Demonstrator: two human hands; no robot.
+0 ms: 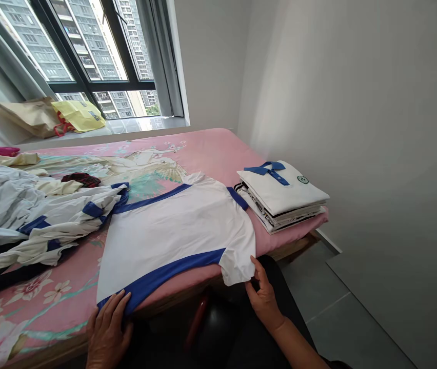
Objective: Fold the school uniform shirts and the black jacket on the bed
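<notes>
A white shirt (176, 225) with blue side stripes is spread out on the bed, its hem to the left and its blue collar (237, 198) to the right. My left hand (108, 328) is laid flat over the hem's near corner, fingers stretched out on the blue stripe. At the near sleeve (237, 264), my right hand (262, 294) holds the cuff edge between thumb and fingers. Beyond the collar sits a stack of folded white shirts (283, 192), the top one with a blue collar and a round green badge.
A loose heap of white and blue clothes (37, 210) covers the left of the pink floral bed (218, 148). A brown paper bag (30, 115) and a yellow bag (82, 115) lie on the windowsill. A grey wall (337, 102) rises at the right.
</notes>
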